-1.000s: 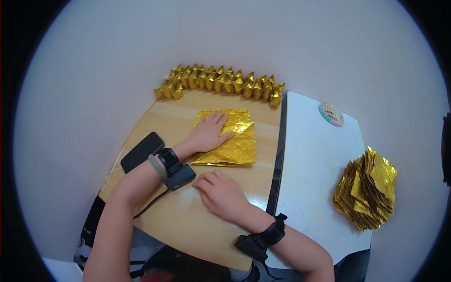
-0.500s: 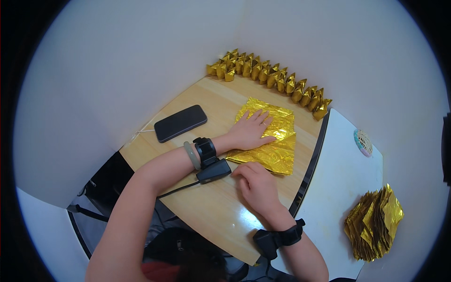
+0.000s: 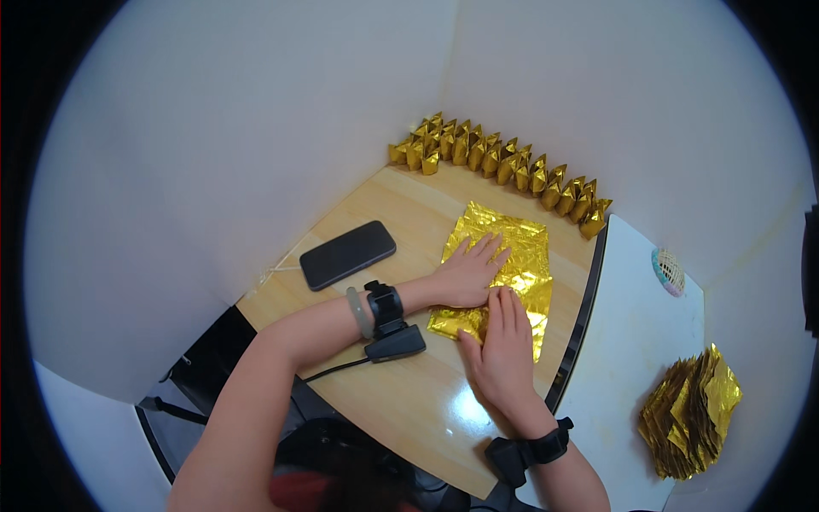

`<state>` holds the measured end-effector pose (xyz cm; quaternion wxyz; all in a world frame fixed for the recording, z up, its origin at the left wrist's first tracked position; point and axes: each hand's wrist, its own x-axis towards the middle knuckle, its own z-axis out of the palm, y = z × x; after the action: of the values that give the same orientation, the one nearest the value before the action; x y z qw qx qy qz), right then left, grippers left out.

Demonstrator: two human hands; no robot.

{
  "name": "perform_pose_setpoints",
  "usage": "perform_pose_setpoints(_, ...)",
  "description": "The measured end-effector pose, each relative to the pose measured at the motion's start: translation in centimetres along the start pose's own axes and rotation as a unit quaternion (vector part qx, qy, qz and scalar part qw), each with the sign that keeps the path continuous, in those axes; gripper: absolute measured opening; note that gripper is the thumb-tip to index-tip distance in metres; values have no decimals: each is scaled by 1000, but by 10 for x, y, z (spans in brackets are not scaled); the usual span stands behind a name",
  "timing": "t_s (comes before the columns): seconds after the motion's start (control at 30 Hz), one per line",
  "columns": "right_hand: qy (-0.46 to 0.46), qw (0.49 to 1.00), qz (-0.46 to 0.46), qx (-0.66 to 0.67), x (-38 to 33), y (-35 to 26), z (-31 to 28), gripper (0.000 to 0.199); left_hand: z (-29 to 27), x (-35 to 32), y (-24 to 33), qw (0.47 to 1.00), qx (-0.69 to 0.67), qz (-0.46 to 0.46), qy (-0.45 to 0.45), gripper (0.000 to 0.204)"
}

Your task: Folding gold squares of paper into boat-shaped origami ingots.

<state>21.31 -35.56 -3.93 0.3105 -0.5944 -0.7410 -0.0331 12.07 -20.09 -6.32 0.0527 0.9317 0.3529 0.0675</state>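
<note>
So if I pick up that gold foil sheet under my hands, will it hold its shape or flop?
The gold foil sheet looks thin and crinkled, so it would probably flop and feel light. Its glossy face may slide easily on the wooden table. Both the left hand and right hand press it flat, hinting it springs up.

Bare wooden table [image 3: 401, 213] between phone [image 3: 347, 254], gold sheet [image 3: 512, 256]

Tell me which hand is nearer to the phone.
Left. The left hand lies flat on the gold foil sheet, just right of the phone. The right hand presses the sheet's near edge, farther from it.
</note>
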Motion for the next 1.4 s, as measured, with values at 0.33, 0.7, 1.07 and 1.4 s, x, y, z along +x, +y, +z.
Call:
perform_pose_setpoints(0.33,-136,988,27,-73,1,3,1,70,-19,-54,6,996,-71,-16,59,66)
perform_pose_setpoints(0.7,-145,989,24,22,13,25,-3,70,-9,-21,-28,979,-121,156,43,67)
perform_pose_setpoints(1.07,38,987,124,-90,17,21,-9,63,-27,-48,-18,985,-140,79,60,70)
perform_pose_setpoints(1.4,-45,989,113,-86,16,17,-7,62,-24,-62,-24,991,-84,99,41,72)
